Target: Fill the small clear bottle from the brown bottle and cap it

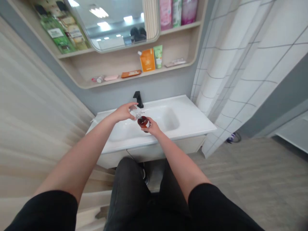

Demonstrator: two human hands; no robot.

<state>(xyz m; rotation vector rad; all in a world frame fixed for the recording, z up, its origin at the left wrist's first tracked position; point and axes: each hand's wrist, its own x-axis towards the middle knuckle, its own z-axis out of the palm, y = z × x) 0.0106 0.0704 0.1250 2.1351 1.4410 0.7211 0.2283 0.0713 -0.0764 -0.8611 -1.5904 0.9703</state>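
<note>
My right hand (152, 127) firmly grips the amber bottle (143, 124) over the sink (190, 120); I can't tell whether my left hand (124, 112) holds the clear piece (136, 113).

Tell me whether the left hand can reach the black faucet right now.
Probably yes. The left hand is over the white sink, just in front of the black faucet. Only the small clear item at its fingertips seems in the way; the right hand, gripping a brown bottle, sits lower.

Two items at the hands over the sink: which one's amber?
The amber bottle gripped in the right hand. The other, a clear item, is colourless and sits at the fingertips of the left hand.
</note>
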